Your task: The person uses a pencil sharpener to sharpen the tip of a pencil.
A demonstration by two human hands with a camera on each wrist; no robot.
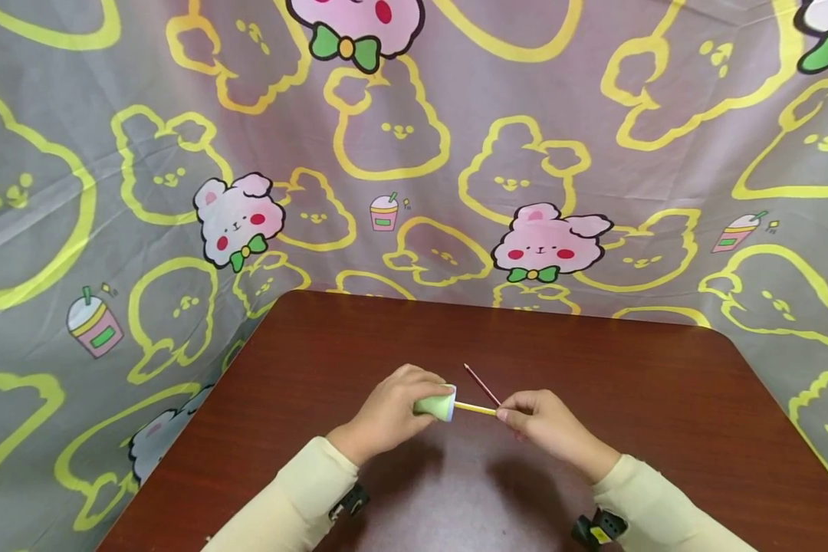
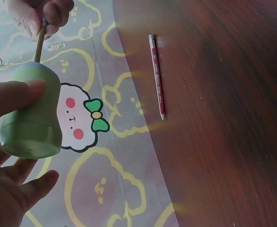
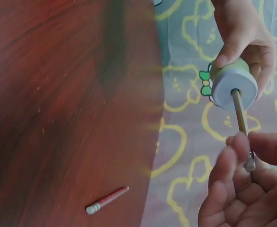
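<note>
My left hand (image 1: 392, 408) grips a light green pencil sharpener (image 1: 435, 405) with a pale, round end that has a hole in it. A yellow pencil (image 1: 476, 409) runs into that hole, so its point is hidden. Near its eraser end, my right hand (image 1: 550, 425) pinches the pencil between thumb and fingers. In the right wrist view the eraser tip (image 3: 250, 164) sticks out past those fingers. The sharpener is held above the table, lying roughly sideways in the head view.
On the brown table (image 1: 359, 337) lies a red pencil (image 1: 481, 383), just beyond my right hand, its sharpened tip pointing away from me. Behind and beside the table hangs a grey curtain (image 1: 441, 176) with rabbit prints. Both wrists carry dark straps with small devices.
</note>
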